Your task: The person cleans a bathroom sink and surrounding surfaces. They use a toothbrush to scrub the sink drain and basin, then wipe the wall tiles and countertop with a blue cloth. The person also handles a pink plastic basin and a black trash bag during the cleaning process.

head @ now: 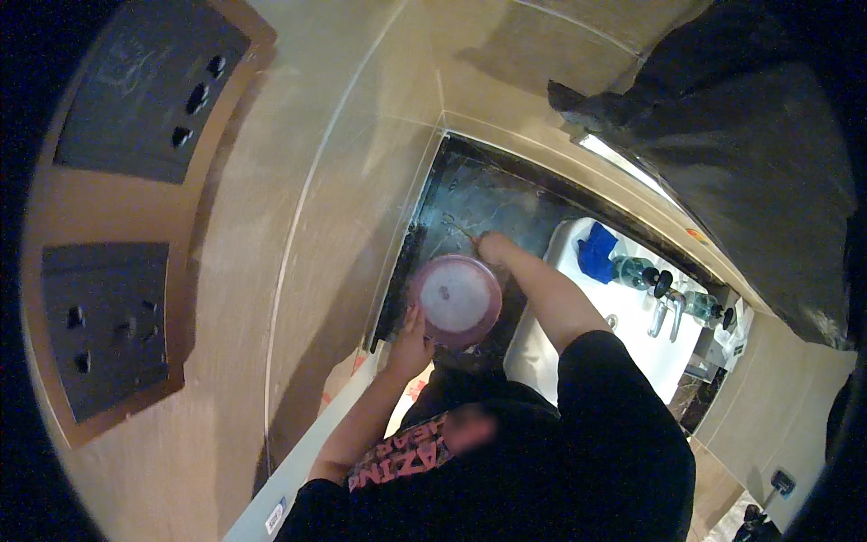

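A round pink basin (492,308) with whitish, sudsy-looking contents stands on the dark marble counter (494,183). My left hand (410,344) rests against its near left rim, fingers on the edge; whether they grip it is not plain. Just beyond the basin, my right hand (489,247) is closed around a thin brush-like tool (460,228), whose far end is over the wet counter surface. The tool's exact kind is too small to tell.
A white washbasin (569,339) with a chrome faucet (667,313) lies right of my right forearm. A blue cloth (597,253) and a green pump bottle (632,271) stand on its rim. Tiled walls border the counter; dark draped material (752,156) hangs at upper right.
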Demonstrator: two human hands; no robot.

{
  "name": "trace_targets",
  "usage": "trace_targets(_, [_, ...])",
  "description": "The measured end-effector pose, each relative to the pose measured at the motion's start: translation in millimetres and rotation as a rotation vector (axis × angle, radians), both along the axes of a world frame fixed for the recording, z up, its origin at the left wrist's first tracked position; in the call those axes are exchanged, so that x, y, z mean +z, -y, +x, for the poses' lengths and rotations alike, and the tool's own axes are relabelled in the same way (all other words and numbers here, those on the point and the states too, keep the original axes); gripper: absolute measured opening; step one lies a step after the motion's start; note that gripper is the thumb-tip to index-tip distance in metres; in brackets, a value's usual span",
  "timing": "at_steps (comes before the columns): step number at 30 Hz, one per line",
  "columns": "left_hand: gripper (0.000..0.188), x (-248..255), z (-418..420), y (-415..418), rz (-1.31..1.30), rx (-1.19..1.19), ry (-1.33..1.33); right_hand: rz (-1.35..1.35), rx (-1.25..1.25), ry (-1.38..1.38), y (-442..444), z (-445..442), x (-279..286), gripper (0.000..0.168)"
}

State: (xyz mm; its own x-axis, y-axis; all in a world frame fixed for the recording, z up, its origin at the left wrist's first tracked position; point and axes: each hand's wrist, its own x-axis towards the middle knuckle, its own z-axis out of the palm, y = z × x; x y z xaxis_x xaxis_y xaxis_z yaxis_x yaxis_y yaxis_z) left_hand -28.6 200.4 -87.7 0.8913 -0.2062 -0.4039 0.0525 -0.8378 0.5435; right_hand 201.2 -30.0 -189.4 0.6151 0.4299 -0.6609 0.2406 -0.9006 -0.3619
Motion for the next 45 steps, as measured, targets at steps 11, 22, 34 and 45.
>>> trace_targets(11, [0.075,-39,-29,-15,-0.137,0.325,-0.047,-0.008,-0.195,0.088,24,-34,-5,0.038])
trace_targets(22, [0.087,-24,-26,-1,-0.354,0.307,-0.281,0.016,-0.652,0.025,5,-196,87,0.039])
trace_targets(34, [0.046,-32,-46,-4,-0.407,0.151,-0.140,0.298,-0.828,0.276,3,-236,120,0.030])
trace_targets(45, [0.023,35,-10,101,-0.847,0.498,-0.612,0.546,-0.979,0.171,-8,-272,126,0.034])
